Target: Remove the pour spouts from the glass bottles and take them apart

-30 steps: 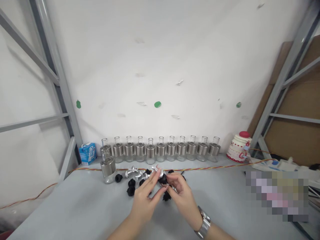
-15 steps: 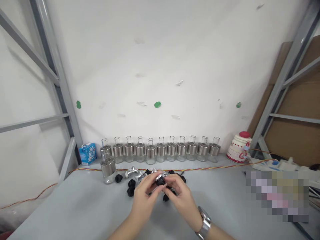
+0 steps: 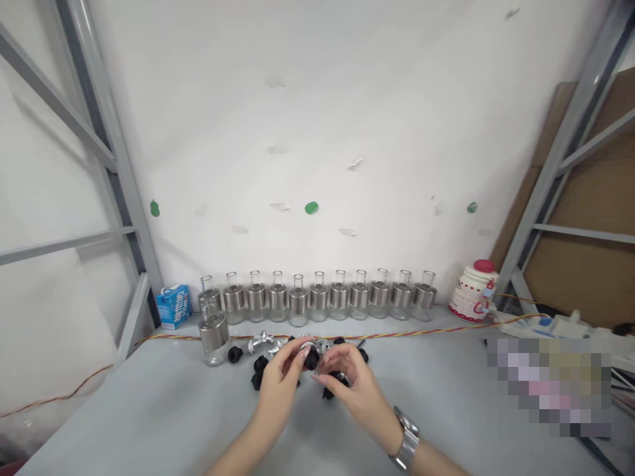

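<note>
My left hand is closed around a bottle stopper with a round black end and a silver top, pinched between thumb and fingers. Close to its right side is my right hand, fingers curved and apart, with no thing visible in them. Behind and beside both hands lie several loose black stoppers and silver metal tops, partly covered by the fingers. A glass bottle with a metal sleeve stands upright to the left of these parts.
Several more sleeved glass bottles stand in a row along the wall. A red-and-yellow twisted wire crosses the table before them. A blue carton is at left; a white-and-red jar and a power strip are at right.
My right hand has loosened and drawn slightly away from the stopper. My left hand keeps its hold and has shifted a little left, the black end now turned more toward me.
</note>
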### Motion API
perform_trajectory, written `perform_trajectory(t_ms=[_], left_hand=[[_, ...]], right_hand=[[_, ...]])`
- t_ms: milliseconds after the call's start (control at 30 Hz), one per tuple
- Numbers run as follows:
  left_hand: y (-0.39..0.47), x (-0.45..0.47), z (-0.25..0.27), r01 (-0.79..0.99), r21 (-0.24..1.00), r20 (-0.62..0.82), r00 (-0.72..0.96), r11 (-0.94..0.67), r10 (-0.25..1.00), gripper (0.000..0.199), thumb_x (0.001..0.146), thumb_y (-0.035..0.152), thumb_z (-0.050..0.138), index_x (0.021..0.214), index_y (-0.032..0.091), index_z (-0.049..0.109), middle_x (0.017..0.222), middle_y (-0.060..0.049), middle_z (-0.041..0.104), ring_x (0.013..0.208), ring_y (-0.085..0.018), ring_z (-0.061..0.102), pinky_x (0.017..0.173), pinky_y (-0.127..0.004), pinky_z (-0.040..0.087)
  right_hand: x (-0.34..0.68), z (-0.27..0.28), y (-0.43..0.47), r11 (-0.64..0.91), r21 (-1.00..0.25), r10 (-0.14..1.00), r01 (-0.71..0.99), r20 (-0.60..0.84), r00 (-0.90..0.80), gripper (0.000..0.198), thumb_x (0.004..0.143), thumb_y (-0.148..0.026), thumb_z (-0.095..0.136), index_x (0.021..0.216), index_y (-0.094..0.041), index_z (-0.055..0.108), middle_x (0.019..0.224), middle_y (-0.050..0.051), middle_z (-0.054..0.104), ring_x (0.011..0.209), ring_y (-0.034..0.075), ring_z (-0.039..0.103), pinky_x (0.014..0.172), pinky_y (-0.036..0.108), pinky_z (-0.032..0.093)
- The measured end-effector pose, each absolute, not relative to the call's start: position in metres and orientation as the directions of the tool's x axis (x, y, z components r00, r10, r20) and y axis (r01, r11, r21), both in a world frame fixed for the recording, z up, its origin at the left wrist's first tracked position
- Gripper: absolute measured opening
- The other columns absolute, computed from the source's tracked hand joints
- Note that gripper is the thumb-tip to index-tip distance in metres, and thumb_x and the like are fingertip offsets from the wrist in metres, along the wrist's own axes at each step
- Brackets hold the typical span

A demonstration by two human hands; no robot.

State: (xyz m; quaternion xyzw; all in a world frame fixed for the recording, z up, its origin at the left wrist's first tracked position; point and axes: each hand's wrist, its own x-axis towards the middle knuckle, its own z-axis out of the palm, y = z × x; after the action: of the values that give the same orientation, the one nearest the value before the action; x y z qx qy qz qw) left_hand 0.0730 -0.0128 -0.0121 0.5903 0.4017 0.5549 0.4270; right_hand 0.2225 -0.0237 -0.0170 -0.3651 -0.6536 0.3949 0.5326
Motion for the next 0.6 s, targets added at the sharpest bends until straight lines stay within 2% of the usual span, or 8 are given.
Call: perform_trajectory(t_ms=[100, 200, 300, 467, 533, 600], left_hand=[[-0.017, 0.072, -0.009, 0.150, 0.924, 0.333, 0.135, -0.351, 0.933, 0.026, 0.081, 0.032, 0.044, 0.099, 0.023, 0.062, 0.103, -0.003, 0.063, 0.098, -0.019, 0.054, 0.088, -0.033, 0.041], [-0.021, 0.072, -0.007, 0.249, 0.873, 0.367, 0.235, -0.420, 0.900, 0.027, 0.082, 0.029, 0.043, 0.101, 0.025, 0.061, 0.103, -0.003, 0.063, 0.097, -0.019, 0.054, 0.088, -0.032, 0.040], [-0.021, 0.072, -0.008, 0.277, 0.851, 0.373, 0.280, -0.447, 0.884, 0.027, 0.082, 0.028, 0.043, 0.103, 0.024, 0.060, 0.103, -0.003, 0.062, 0.095, -0.018, 0.055, 0.085, -0.030, 0.041], [-0.020, 0.071, -0.009, 0.286, 0.864, 0.329, 0.303, -0.414, 0.895, 0.032, 0.082, 0.033, 0.043, 0.111, 0.022, 0.053, 0.078, -0.002, 0.064, 0.072, -0.015, 0.058, 0.070, -0.026, 0.045], [-0.021, 0.070, -0.007, 0.282, 0.862, 0.321, 0.341, -0.422, 0.884, 0.034, 0.082, 0.034, 0.043, 0.114, 0.023, 0.051, 0.082, -0.002, 0.064, 0.075, -0.015, 0.059, 0.071, -0.026, 0.046], [-0.022, 0.069, -0.005, 0.300, 0.846, 0.318, 0.381, -0.441, 0.868, 0.034, 0.082, 0.035, 0.044, 0.114, 0.024, 0.051, 0.095, -0.004, 0.063, 0.086, -0.017, 0.058, 0.077, -0.028, 0.045]], right_hand=[[0.226, -0.014, -0.022, 0.384, -0.895, 0.920, 0.225, 0.351, -0.173, 0.033, 0.062, -0.029, 0.071, 0.077, -0.020, 0.044, 0.071, -0.003, 0.049, 0.064, 0.012, 0.047, 0.060, 0.025, 0.040], [0.230, -0.012, -0.020, 0.382, -0.865, 0.918, 0.326, 0.314, -0.242, 0.037, 0.057, -0.035, 0.074, 0.071, -0.019, 0.043, 0.066, -0.005, 0.043, 0.059, 0.010, 0.039, 0.053, 0.022, 0.035], [0.235, -0.007, -0.021, 0.390, -0.850, 0.907, 0.354, 0.289, -0.306, 0.038, 0.058, -0.040, 0.072, 0.072, -0.019, 0.043, 0.066, -0.005, 0.043, 0.059, 0.010, 0.037, 0.053, 0.022, 0.033], [0.239, -0.002, -0.023, 0.378, -0.854, 0.897, 0.359, 0.240, -0.372, 0.036, 0.060, -0.040, 0.070, 0.077, -0.020, 0.046, 0.064, -0.005, 0.047, 0.058, 0.010, 0.039, 0.051, 0.021, 0.032], [0.240, -0.002, -0.023, 0.392, -0.844, 0.889, 0.367, 0.244, -0.388, 0.031, 0.062, -0.038, 0.068, 0.074, -0.020, 0.046, 0.063, -0.005, 0.047, 0.057, 0.010, 0.039, 0.051, 0.022, 0.032], [0.241, -0.003, -0.021, 0.401, -0.838, 0.883, 0.370, 0.247, -0.399, 0.027, 0.065, -0.036, 0.066, 0.071, -0.020, 0.045, 0.062, -0.005, 0.046, 0.056, 0.010, 0.039, 0.051, 0.021, 0.032]])
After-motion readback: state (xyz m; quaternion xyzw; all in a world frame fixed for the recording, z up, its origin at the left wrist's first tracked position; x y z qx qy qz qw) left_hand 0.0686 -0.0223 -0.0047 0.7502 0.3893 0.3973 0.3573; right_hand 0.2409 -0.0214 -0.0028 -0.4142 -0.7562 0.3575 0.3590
